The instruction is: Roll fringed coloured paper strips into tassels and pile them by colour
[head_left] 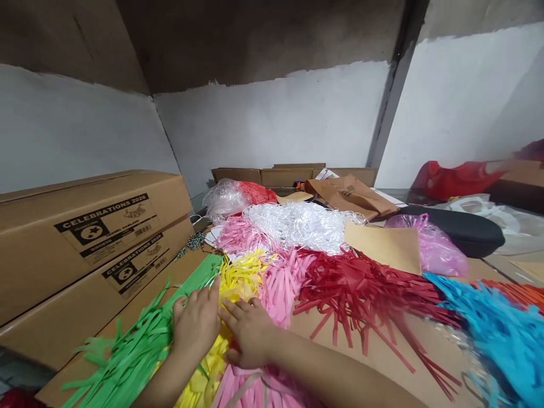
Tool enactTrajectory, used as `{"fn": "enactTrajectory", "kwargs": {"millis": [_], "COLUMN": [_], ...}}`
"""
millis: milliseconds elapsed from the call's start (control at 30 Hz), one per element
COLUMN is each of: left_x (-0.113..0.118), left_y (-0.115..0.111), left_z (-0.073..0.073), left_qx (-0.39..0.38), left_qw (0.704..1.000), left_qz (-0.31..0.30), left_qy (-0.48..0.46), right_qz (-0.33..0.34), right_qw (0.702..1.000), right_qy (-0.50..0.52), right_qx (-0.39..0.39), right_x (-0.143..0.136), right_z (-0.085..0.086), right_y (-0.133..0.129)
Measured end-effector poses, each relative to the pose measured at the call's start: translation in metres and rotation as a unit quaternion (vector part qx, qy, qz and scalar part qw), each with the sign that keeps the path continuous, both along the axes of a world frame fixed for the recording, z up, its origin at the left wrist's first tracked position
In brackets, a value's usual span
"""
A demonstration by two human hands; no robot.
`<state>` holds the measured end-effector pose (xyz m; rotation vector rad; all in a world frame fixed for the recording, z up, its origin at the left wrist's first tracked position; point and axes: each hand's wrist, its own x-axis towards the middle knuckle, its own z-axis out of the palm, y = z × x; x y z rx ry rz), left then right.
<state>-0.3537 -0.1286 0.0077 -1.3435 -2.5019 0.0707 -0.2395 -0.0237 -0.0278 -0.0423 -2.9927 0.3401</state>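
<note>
Apparent step: smoothing flat yellow ribbon-like strips [244, 270].
They lie between long green strips [131, 360] and pale pink strips [281, 286], under left hand [198, 320] and right hand [250, 333]; undersides hidden, cannot tell either grip. Next move likely calls for keeping colours apart.

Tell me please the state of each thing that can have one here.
Left hand, back uppermost, finger curl unclear
Right hand, fingers spread on yellow strips
Green strips, loose, spread out
Dark red strips, loose, fanned out
Blue strips, loosely heaped
Upper carton, shut, on lower carton
Brown paper bag, lying, creased
Pink plastic bag, bunched at top
</note>
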Motion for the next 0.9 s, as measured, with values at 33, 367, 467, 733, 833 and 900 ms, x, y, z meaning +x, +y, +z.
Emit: {"fn": "enactTrajectory", "kwargs": {"millis": [33,367,467,733,833,900], "left_x": [-0.006,-0.025,-0.005,0.053,0.094,0.118], "left_y": [0.005,0.056,0.066,0.083,0.089,0.083], "left_z": [0.007,0.132,0.149,0.203,0.191,0.169], "left_qx": [-0.009,0.055,0.075,0.203,0.157,0.13], "left_qw": [1.0,0.997,0.996,0.969,0.964,0.95], "left_qz": [0.002,0.061,0.022,0.002,-0.112,-0.196], "left_qy": [-0.009,0.015,0.034,0.141,0.184,0.204], "right_qz": [-0.008,-0.006,-0.022,-0.084,-0.127,-0.121], "right_qw": [1.0,0.999,1.0,0.929,0.834,0.74], "right_qy": [0.001,0.003,-0.001,0.153,0.282,0.325], "right_qx": [-0.006,0.035,0.021,-0.326,-0.458,-0.576], "right_x": [0.0,-0.009,-0.007,0.022,0.039,0.054], "right_z": [-0.002,-0.017,-0.018,0.005,0.035,0.051], "right_y": [0.0,-0.005,-0.002,0.005,0.001,0.0]}}
